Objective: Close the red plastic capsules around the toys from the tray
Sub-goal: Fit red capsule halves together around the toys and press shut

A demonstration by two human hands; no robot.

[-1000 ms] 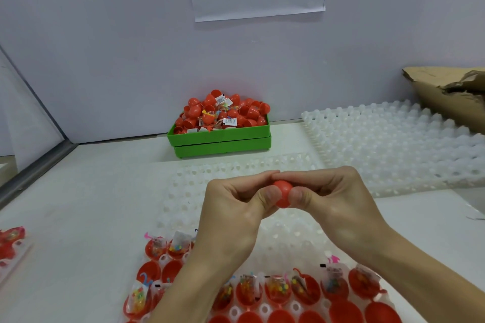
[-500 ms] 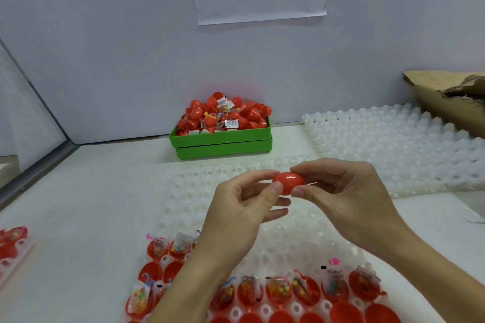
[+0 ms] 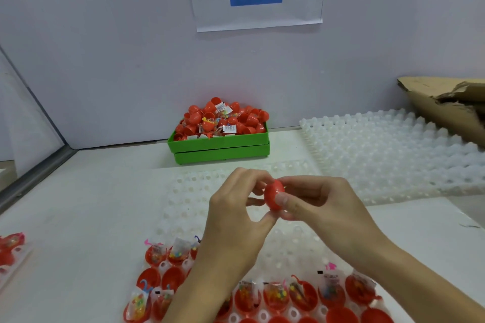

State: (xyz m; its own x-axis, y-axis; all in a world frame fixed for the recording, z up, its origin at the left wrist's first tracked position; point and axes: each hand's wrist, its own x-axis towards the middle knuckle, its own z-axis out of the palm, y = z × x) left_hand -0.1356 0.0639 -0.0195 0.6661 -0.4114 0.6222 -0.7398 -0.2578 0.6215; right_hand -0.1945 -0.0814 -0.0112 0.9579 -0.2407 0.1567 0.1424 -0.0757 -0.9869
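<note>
Head view shows two hands holding one red capsule (image 3: pixel 274 197) up over the white tray (image 3: pixel 236 183). Left hand (image 3: pixel 237 214) pinches it from the left with curled fingers and thumb. Right hand (image 3: pixel 324 207) pinches it from the right, with the thumb pressed on its front. The capsule is shiny, egg-shaped and looks closed, standing a bit tilted. Below the hands, open red halves (image 3: pixel 301 294) sit in two rows in the tray, many with little toy bags (image 3: pixel 331 286) inside; some are hidden by the arms, so the number is unclear. Beyond the hands sits one green box (image 3: pixel 220 148) piled with red capsules. Right of the hands lies one more white tray (image 3: pixel 393 149).
</note>
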